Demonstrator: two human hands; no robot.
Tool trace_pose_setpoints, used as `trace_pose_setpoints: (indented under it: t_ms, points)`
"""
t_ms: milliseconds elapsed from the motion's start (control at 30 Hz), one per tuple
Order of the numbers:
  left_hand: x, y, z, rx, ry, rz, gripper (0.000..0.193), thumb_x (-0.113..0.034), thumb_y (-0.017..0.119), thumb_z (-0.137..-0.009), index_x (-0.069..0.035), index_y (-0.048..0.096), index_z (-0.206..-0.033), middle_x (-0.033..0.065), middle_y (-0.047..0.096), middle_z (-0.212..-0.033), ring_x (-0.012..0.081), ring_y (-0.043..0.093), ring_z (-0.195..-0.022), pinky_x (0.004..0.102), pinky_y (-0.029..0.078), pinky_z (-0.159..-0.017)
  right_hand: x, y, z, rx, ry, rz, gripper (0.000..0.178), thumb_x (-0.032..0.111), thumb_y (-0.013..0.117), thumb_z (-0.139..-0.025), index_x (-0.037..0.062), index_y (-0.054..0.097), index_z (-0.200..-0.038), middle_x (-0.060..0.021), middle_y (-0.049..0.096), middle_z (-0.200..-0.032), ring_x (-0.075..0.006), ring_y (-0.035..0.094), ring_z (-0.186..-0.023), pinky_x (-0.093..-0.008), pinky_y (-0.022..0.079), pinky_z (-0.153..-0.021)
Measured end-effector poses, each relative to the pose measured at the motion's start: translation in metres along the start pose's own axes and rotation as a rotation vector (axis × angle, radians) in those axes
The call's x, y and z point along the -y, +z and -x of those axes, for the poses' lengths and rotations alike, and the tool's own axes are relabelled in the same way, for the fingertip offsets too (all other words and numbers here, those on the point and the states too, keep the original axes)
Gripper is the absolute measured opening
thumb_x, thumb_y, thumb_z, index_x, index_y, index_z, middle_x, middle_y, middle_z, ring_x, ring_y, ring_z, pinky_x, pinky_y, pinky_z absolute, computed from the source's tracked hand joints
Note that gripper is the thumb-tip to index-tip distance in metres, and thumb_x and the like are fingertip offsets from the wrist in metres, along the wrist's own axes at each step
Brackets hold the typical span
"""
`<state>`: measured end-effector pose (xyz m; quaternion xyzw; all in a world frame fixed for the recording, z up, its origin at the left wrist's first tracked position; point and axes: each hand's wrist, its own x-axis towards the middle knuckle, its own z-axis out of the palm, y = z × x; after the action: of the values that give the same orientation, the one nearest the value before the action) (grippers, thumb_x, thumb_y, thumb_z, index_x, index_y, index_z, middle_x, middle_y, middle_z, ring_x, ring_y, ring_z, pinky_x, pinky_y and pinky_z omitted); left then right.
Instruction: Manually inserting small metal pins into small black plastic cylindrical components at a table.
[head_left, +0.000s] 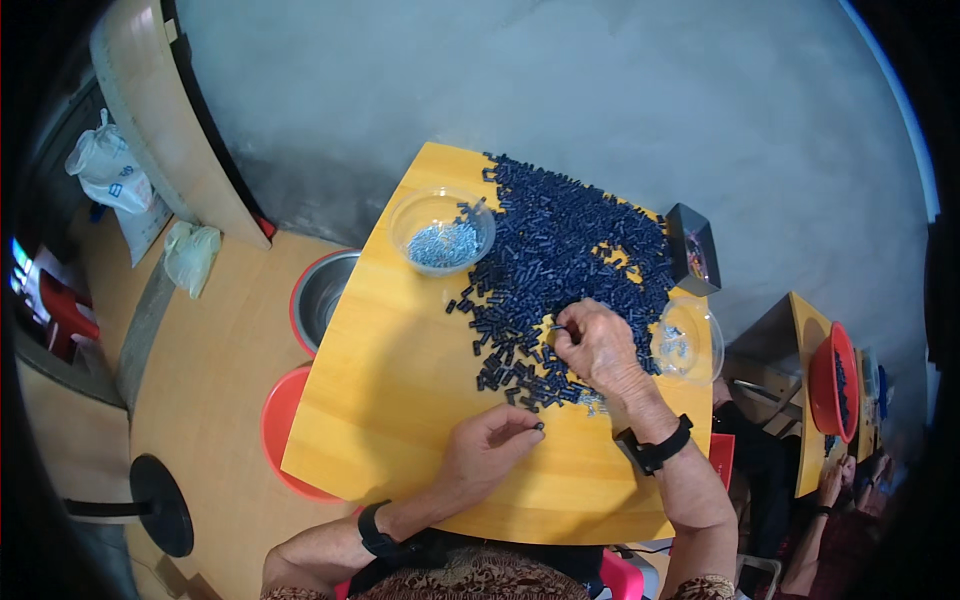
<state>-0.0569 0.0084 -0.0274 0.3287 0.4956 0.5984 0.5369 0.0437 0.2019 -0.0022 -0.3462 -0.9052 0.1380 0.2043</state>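
Note:
A wide heap of small dark blue-black plastic pieces (560,240), short and tube-like, spreads over the yellow table (370,400). My left hand (485,455) is just in front of the heap's near edge, thumb and fingertips pinched on one small dark plastic piece (540,426). Farther in and to the right, my right hand (600,345) reaches over the heap's near part with its fingers closed; a dark piece seems to show at the fingertips, its shape partly hidden. Beneath my right wrist lie a few small silvery metal parts (593,404).
A clear round tub (398,228) of silvery parts stands far left, another clear tub (708,345) right. A black box (700,262) sits at the right edge. Basins, one steel (322,300), one red (285,430), flank the table's left. Another person's hands (835,480) work at right.

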Motion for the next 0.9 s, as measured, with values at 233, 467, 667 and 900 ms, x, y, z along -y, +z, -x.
trace_pose_setpoints:
  t_ms: [233,467,667,900]
  points:
    - [0.0,-0.002,0.0,-0.012,-0.038,0.011,0.015,-0.006,0.065,-0.09,0.001,0.062,-0.103,0.0019,0.066,-0.094,0.0066,0.06,-0.086,0.0208,0.048,-0.076,-0.001,0.0,0.002,-0.001,-0.2,0.161,0.009,0.006,0.063,-0.073,0.0038,0.063,-0.082,-0.013,0.061,-0.081,-0.0324,0.061,-0.08,-0.0424,0.051,-0.07]
    - [-0.001,-0.001,-0.001,-0.014,-0.025,0.005,0.016,-0.007,0.066,-0.089,0.001,0.063,-0.102,0.0019,0.067,-0.092,0.0065,0.06,-0.085,0.0201,0.048,-0.075,-0.014,-0.016,-0.001,-0.026,0.002,-0.137,0.01,0.004,0.061,-0.081,0.0025,0.066,-0.09,-0.013,0.064,-0.082,-0.0284,0.064,-0.07,-0.0342,0.051,-0.064]
    - [-0.003,-0.001,0.0,-0.007,-0.033,-0.028,0.019,-0.011,0.067,-0.089,0.001,0.063,-0.103,-0.0006,0.065,-0.093,0.0052,0.059,-0.087,0.0203,0.047,-0.079,-0.013,-0.023,-0.004,0.045,0.029,-0.199,0.01,0.006,0.065,-0.082,0.0026,0.067,-0.091,-0.0102,0.062,-0.08,-0.0231,0.062,-0.067,-0.0323,0.05,-0.063]
    - [0.001,-0.001,-0.001,-0.016,-0.061,0.045,0.017,-0.01,0.067,-0.089,0.001,0.063,-0.102,-0.0002,0.065,-0.092,0.0059,0.059,-0.087,0.0209,0.048,-0.078,0.002,-0.004,-0.009,0.129,-0.069,-0.013,0.006,0.01,0.067,-0.077,0.0076,0.065,-0.082,-0.0099,0.061,-0.081,-0.0299,0.062,-0.085,-0.0411,0.052,-0.074]
